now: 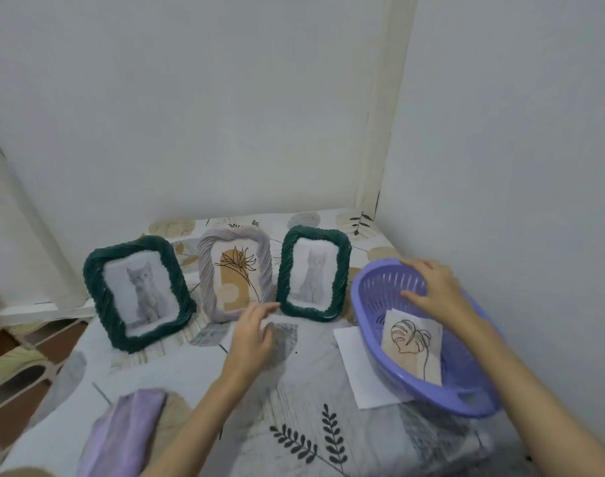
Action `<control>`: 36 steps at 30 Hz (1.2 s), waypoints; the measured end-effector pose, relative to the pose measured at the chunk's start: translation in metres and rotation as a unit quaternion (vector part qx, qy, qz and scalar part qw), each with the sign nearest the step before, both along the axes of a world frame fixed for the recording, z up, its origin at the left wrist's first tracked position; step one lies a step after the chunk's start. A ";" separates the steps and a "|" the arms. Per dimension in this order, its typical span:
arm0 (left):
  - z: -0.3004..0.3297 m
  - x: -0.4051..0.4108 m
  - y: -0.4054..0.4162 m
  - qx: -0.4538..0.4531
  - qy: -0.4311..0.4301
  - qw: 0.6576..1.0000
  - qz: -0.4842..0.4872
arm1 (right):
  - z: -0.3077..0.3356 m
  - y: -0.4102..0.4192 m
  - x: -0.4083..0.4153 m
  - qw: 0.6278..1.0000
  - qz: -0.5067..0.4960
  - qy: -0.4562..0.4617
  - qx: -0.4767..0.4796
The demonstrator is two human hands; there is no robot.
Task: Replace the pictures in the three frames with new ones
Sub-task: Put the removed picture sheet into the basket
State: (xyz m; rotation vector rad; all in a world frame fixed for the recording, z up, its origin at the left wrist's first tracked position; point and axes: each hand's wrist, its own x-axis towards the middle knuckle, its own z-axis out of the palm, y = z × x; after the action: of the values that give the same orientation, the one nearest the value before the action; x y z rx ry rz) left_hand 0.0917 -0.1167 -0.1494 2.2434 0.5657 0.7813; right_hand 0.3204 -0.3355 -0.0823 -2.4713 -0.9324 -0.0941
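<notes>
1. Cloth [122, 435], lilac, nearest me on the leaf-print table [311, 425].
2. Basket [466, 404], purple, holding a leaf drawing [413, 349]; white sheet [363, 370] beneath.
3. Hands: I see my left [252, 333] open, empty; right [432, 290] spread over the basket.
4. Frames upright behind: green frame with kitten [139, 292], lilac frame with plant sketch [235, 273], second green frame [313, 273].
</notes>
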 end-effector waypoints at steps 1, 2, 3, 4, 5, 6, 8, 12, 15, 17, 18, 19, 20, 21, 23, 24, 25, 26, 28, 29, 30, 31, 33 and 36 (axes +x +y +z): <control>-0.004 0.005 -0.016 -0.004 0.027 0.999 -0.027 | -0.002 -0.019 -0.002 0.998 -0.053 -0.017 -0.040; -0.007 0.010 -0.030 -0.009 0.051 0.998 -0.046 | -0.005 -0.038 -0.001 0.992 -0.103 -0.011 -0.066; -0.010 0.016 -0.044 -0.024 0.074 0.995 -0.058 | -0.007 -0.054 0.000 0.987 -0.141 0.010 -0.075; -0.013 0.023 -0.056 -0.052 0.095 0.992 -0.059 | -0.010 -0.069 0.000 0.983 -0.164 0.042 -0.069; -0.015 0.029 -0.066 -0.086 0.117 0.988 -0.052 | -0.014 -0.081 0.002 0.981 -0.171 0.084 -0.046; -0.017 0.035 -0.075 -0.122 0.140 0.982 -0.038 | -0.016 -0.090 0.003 0.978 -0.166 0.129 -0.012; -0.020 0.045 -0.089 -0.170 0.183 0.968 -0.010 | -0.016 -0.100 0.000 0.965 -0.155 0.206 0.052; -0.016 0.059 -0.110 -0.165 0.231 0.958 0.032 | -0.015 -0.100 -0.004 0.940 -0.148 0.274 0.137; -0.008 0.069 -0.127 -0.158 0.261 0.951 0.050 | -0.010 -0.102 -0.002 0.927 -0.160 0.293 0.171; -0.007 0.075 -0.133 -0.156 0.282 0.945 0.052 | -0.002 -0.107 0.001 0.924 -0.165 0.293 0.182; -0.007 0.078 -0.135 -0.155 0.291 0.943 0.050 | 0.001 -0.110 0.003 0.923 -0.167 0.291 0.187; -0.008 0.081 -0.136 -0.158 0.297 0.940 0.049 | 0.005 -0.113 0.004 0.922 -0.169 0.288 0.194; -0.008 0.083 -0.137 -0.163 0.296 0.940 0.049 | 0.008 -0.116 0.006 0.921 -0.172 0.286 0.204; -0.008 0.085 -0.138 -0.173 0.287 0.941 0.050 | 0.011 -0.119 0.007 0.918 -0.173 0.286 0.214; -0.007 0.088 -0.141 -0.199 0.255 0.945 0.047 | 0.015 -0.122 0.008 0.912 -0.175 0.290 0.231; -0.007 0.088 -0.143 -0.213 0.239 0.946 0.041 | 0.016 -0.123 0.008 0.911 -0.176 0.289 0.234; -0.006 0.087 -0.144 -0.224 0.223 0.948 0.034 | 0.017 -0.125 0.008 0.911 -0.176 0.288 0.237; -0.005 0.086 -0.145 -0.234 0.208 0.949 0.028 | 0.018 -0.125 0.007 0.911 -0.176 0.288 0.239; -0.004 0.077 -0.144 -0.262 0.176 0.948 0.032 | 0.017 -0.127 0.005 0.911 -0.172 0.293 0.234; -0.002 0.070 -0.141 -0.276 0.157 0.947 0.040 | 0.015 -0.127 0.004 0.912 -0.169 0.297 0.228; -0.001 0.062 -0.136 -0.285 0.134 0.948 0.051 | 0.013 -0.127 0.001 0.913 -0.165 0.302 0.220; 0.001 0.053 -0.130 -0.287 0.109 0.950 0.065 | 0.010 -0.127 -0.001 0.914 -0.160 0.305 0.212; 0.007 0.039 -0.115 -0.277 0.060 0.955 0.091 | 0.006 -0.126 -0.007 0.918 -0.149 0.309 0.198; 0.023 0.027 -0.093 -0.251 0.008 0.962 0.107 | -0.001 -0.123 -0.013 0.919 -0.140 0.316 0.189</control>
State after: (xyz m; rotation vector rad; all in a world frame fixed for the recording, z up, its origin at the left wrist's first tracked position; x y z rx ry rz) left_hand 0.1188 -0.2094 -0.1262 1.7408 0.9132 0.6351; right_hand 0.3070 -0.4583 -0.0835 -2.0421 -0.2484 0.3757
